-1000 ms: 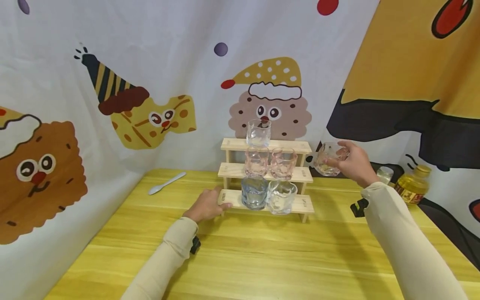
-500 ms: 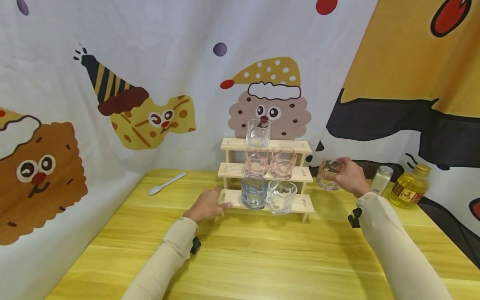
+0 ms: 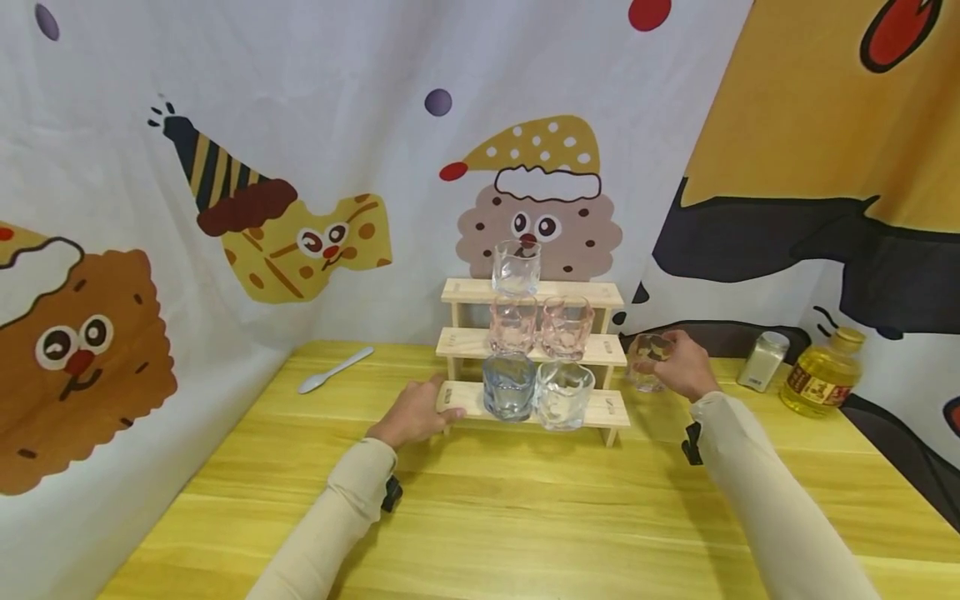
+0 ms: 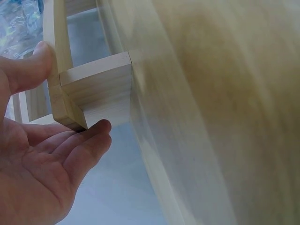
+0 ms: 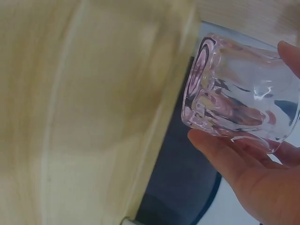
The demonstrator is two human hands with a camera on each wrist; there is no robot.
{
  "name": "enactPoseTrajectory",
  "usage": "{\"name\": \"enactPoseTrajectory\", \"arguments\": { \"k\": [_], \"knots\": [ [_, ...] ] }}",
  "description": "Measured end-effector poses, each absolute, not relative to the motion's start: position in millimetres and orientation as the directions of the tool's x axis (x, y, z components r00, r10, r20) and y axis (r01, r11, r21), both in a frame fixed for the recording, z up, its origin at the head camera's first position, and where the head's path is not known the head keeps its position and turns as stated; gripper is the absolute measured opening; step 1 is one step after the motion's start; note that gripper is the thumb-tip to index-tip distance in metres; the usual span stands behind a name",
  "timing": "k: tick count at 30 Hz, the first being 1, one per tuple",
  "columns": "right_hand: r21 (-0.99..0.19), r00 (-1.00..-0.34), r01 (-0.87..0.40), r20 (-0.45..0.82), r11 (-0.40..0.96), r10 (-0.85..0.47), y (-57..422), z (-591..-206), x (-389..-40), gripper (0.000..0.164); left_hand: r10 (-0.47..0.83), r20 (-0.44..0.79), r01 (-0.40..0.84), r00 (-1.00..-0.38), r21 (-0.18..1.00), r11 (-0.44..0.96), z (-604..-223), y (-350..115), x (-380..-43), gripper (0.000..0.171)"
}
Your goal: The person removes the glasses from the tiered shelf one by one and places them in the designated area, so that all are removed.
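My right hand (image 3: 686, 365) holds a pale pink glass (image 3: 648, 363) by its sides, just right of the tiered wooden stand (image 3: 459, 345). In the right wrist view the glass (image 5: 243, 93) sits between thumb and fingers, its thick base close to the wood surface. My left hand (image 3: 411, 412) grips the left end of the stand's lowest shelf. The left wrist view has the thumb on top of the shelf board (image 4: 58, 37) and the fingers at its end. On the stand are a clear glass (image 3: 517, 268) at the top, two pink glasses (image 3: 567, 329) in the middle, and a blue glass (image 3: 509, 387) beside a clear one below.
A white spoon (image 3: 335, 372) lies at the back left of the wooden table (image 3: 480, 517). At the back right stand a small shaker jar (image 3: 763, 362) and a bottle of yellow oil (image 3: 821, 375). A printed cloth (image 3: 360, 108) hangs behind the table.
My right hand has carried the pink glass down and slightly left, lower beside the stand. The shaker jar now shows fully. My left hand has stayed on the shelf end.
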State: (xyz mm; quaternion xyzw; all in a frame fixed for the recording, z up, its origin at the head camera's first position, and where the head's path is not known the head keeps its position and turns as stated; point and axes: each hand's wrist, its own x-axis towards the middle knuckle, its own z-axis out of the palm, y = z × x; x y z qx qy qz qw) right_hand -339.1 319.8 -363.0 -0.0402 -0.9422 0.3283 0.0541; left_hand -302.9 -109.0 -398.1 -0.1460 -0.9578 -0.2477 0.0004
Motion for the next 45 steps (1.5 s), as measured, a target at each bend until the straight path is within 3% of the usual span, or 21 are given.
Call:
{"name": "enactPoseTrajectory", "arguments": {
  "k": [31, 39, 45],
  "knots": [
    [-0.665, -0.987, 0.099, 0.031, 0.740, 0.159, 303.9, -386.9, -357.6, 0.093, 0.283, 0.071, 0.277, -0.957, 0.524, 0.805, -404.1, -110.6, -300.5, 0.073],
    [-0.576, -0.999, 0.023, 0.013, 0.817, 0.038, 314.6, -377.4, -350.7, 0.111, 0.289, 0.066, 0.279, -0.955, 0.528, 0.802, -402.2, -108.8, -301.3, 0.075],
    [-0.499, -0.997, -0.034, 0.077, 0.866, 0.005, 315.7, -346.8, -337.2, 0.104, 0.283, 0.058, 0.274, -0.957, 0.490, 0.827, -399.4, -109.3, -304.9, 0.079]
  ]
}}
